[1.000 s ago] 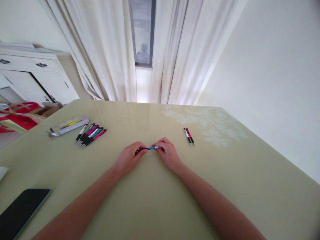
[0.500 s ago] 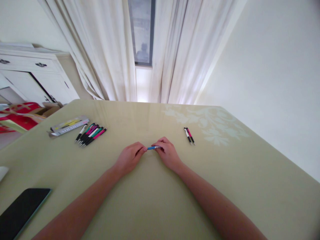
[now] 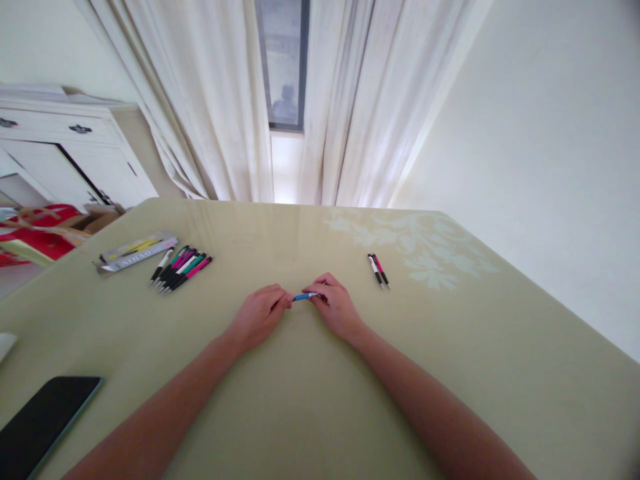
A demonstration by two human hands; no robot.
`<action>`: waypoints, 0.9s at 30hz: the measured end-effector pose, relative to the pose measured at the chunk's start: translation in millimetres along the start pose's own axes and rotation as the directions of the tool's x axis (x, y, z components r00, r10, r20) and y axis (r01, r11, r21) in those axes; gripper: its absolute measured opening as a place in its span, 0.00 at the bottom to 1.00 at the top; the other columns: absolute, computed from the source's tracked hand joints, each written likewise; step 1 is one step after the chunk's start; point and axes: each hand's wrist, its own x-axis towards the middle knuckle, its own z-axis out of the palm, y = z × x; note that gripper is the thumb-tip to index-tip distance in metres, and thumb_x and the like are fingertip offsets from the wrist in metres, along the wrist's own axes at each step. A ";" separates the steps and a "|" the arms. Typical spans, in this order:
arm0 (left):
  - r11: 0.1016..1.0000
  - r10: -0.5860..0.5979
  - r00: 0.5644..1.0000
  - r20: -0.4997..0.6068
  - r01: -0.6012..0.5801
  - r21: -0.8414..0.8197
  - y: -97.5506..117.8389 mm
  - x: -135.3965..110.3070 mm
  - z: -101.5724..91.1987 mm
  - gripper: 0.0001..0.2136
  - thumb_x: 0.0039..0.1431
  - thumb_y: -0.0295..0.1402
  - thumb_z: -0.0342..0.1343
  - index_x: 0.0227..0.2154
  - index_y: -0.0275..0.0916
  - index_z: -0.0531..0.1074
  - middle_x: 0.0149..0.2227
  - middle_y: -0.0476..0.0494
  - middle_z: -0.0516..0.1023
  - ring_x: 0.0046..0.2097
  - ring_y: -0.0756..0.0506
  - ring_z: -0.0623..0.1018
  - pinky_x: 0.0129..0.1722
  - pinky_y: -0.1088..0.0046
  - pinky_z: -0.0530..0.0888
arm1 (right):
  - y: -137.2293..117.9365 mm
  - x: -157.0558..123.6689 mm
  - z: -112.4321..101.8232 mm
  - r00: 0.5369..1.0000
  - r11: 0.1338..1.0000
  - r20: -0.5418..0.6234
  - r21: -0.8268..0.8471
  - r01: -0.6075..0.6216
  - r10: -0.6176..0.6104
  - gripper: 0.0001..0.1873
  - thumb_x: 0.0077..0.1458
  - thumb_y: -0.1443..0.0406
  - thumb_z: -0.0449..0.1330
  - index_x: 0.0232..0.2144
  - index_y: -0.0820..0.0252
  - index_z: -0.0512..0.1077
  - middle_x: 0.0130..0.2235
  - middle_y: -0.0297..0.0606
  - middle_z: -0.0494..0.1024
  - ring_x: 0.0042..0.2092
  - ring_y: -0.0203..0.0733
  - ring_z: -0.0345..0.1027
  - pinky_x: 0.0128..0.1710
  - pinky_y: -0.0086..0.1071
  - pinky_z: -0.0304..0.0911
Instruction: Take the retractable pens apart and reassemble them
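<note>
Blue pen (image 3: 303, 296) lies along the 9-to-3 o'clock axis; left hand (image 3: 257, 317) and right hand (image 3: 336, 308) pinch opposite ends.

A dark phone (image 3: 45, 417), loose pens (image 3: 181, 268) and seemingly a packet (image 3: 137, 252) lie on the table (image 3: 300, 413).

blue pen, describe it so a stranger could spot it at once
On the pale green table, look at the middle, where the left hand and right hand meet. The blue pen is pinched between them. It is the only blue one and the only one held; the bunch of pens and the pair of pens lie loose.
</note>
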 end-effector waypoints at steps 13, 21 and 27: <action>0.999 0.032 0.999 0.023 -0.033 0.032 1.9 0.0 -0.4 0.20 0.73 0.41 0.43 0.30 0.38 0.74 0.31 0.46 0.73 0.35 0.46 0.73 0.38 0.69 0.67 | -1.1 -0.3 0.0 1.000 1.000 -0.011 -0.009 -0.003 0.003 0.12 0.61 0.73 0.61 0.42 0.55 0.81 0.41 0.36 0.72 0.36 0.34 0.67 0.40 0.29 0.64; 0.999 0.017 1.000 -0.014 -0.016 0.049 -2.3 0.2 3.0 0.16 0.73 0.40 0.44 0.35 0.39 0.73 0.34 0.46 0.76 0.35 0.45 0.73 0.38 0.68 0.68 | -0.7 -0.9 0.7 1.000 0.999 -0.020 -0.053 -0.012 0.011 0.13 0.61 0.73 0.61 0.42 0.54 0.81 0.41 0.36 0.73 0.37 0.35 0.68 0.39 0.29 0.64; 1.000 -0.018 1.000 -0.003 0.018 0.012 -1.7 -0.2 2.2 0.13 0.71 0.42 0.48 0.40 0.40 0.73 0.36 0.47 0.77 0.35 0.45 0.74 0.37 0.69 0.69 | 0.0 -1.2 1.0 0.999 0.998 -0.043 -0.052 -0.022 0.020 0.13 0.60 0.73 0.62 0.42 0.54 0.82 0.40 0.36 0.74 0.36 0.35 0.68 0.38 0.29 0.64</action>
